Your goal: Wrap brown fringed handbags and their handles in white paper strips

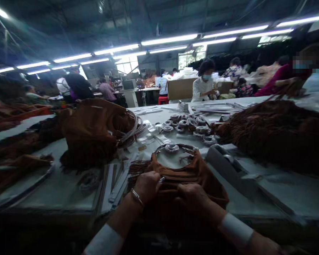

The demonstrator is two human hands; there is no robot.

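A brown bag (pixel 202 173) with a round wrapped handle (pixel 162 148) lies at the table's front edge, with fringe at its left side. My left hand (pixel 146 186) is closed on the bag's upper left part, and a small pale metallic piece (pixel 162 180) shows by its fingertips. My right hand (pixel 194 198) is closed on the brown fabric at the middle of the bag. Behind the handle sit several wrapped coils (pixel 183 123).
Brown bags (pixel 89 124) are piled on the left and a dark fringed heap (pixel 276 131) on the right. A grey tape dispenser (pixel 228 170) stands right of the bag. Flat strips (pixel 119 186) lie at left. Across the table (pixel 271 198), a person in white (pixel 200 86) works.
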